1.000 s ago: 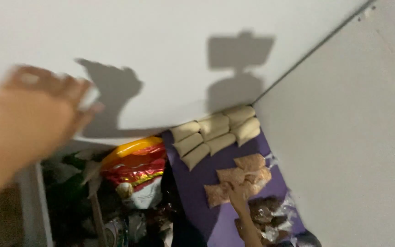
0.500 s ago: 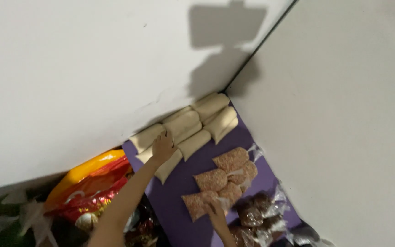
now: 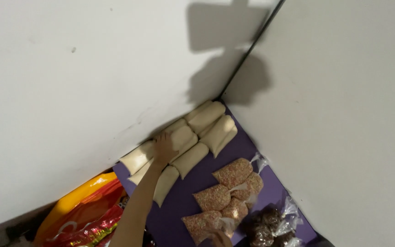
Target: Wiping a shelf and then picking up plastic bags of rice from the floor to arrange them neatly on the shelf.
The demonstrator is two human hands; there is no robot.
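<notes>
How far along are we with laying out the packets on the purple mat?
Done: cream pillow-shaped packets lie in rows along the wall, and speckled pinkish clear bags sit grouped on the purple mat. In hand: the left hand rests on a cream packet. Left: dark-filled clear bags lie bunched at the mat's edge.

Two plain pale walls [image 3: 69,68] fill most of the view and meet in a dark corner seam [image 3: 248,55] running from 12 o'clock down toward the centre. A blocky shadow [image 3: 227,27] falls across the seam at 12 o'clock (the light comes from behind the camera). Below, toward 6 o'clock, lies a purple surface [image 3: 179,201]. At 8 o'clock the room is dim and unclear.
</notes>
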